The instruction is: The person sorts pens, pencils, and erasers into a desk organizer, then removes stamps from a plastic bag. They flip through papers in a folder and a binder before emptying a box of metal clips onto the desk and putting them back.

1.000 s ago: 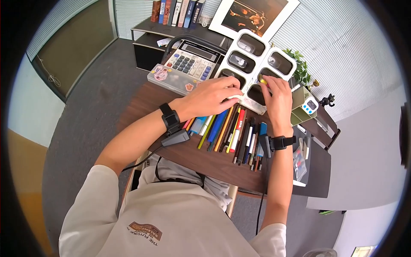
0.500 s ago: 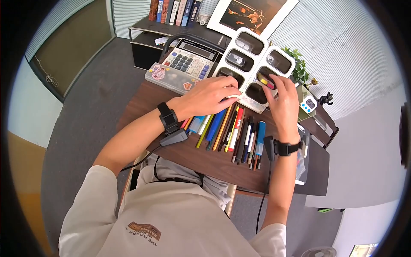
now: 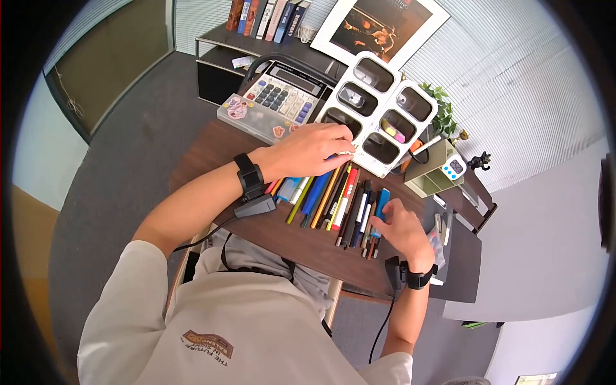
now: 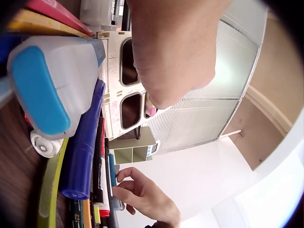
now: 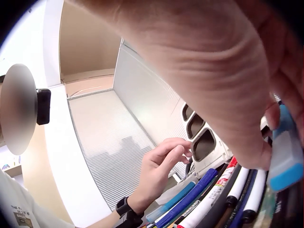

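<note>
A white organizer (image 3: 378, 157) with several oval compartments leans at the back of the desk. At its lower left corner, my left hand (image 3: 314, 149) grips the rim, fingers over the edge and thumb at the front. A yellow and pink highlighter (image 3: 393, 130) lies in the middle right compartment. Pens, pencils and markers (image 3: 327, 199) lie in a row in front. At the row's right end my right hand (image 3: 405, 231) has its thumb and fingers around a blue highlighter (image 5: 286, 156). In the left wrist view another blue-capped highlighter (image 4: 57, 88) lies close to the camera.
A calculator (image 3: 285, 93) and a clear stickered case (image 3: 247, 119) stand left of the organizer. To its right are a green box (image 3: 427, 170) with a small timer (image 3: 453, 168) and a plant (image 3: 444, 115). Bagged items (image 3: 439, 234) lie by the desk's right side.
My right hand has let go of the yellow and pink highlighter in the middle right compartment and moved down to the blue highlighter. My left hand has stayed at the organizer's rim.
</note>
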A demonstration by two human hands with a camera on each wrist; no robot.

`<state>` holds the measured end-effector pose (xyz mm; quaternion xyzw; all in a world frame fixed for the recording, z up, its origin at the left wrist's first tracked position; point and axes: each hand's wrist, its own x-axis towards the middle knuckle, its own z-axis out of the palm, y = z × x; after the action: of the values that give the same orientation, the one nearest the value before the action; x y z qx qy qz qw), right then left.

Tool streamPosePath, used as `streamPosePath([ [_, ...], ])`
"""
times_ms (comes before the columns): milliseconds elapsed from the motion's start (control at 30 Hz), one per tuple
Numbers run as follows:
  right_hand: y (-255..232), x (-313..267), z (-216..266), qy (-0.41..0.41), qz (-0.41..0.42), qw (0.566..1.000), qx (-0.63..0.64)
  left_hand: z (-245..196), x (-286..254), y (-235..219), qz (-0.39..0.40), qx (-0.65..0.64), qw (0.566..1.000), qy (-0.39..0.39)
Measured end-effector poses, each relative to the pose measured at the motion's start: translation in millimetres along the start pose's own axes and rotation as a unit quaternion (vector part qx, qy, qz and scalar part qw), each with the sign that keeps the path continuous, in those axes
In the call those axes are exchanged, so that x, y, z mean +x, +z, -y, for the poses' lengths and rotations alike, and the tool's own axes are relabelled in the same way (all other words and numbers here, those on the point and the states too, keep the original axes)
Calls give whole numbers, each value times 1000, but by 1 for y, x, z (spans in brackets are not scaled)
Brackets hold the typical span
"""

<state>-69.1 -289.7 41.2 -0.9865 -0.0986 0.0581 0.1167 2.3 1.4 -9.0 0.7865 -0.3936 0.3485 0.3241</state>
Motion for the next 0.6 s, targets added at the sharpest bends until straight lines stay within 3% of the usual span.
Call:
streamPosePath([
  [200,-8,0,10,-24,-31,999,4,0,1,1,4,1,1000,8],
  [300,-17,2,29,-78,-65,994,41,-4,0,0,30,1,999,19],
  [367,-20,5,48,-164,-86,975,124,-5,0,0,51,6,998,26],
  [600,-27,11,77,-157,-78,960,217,5,-1,-8,45,25,998,25],
])
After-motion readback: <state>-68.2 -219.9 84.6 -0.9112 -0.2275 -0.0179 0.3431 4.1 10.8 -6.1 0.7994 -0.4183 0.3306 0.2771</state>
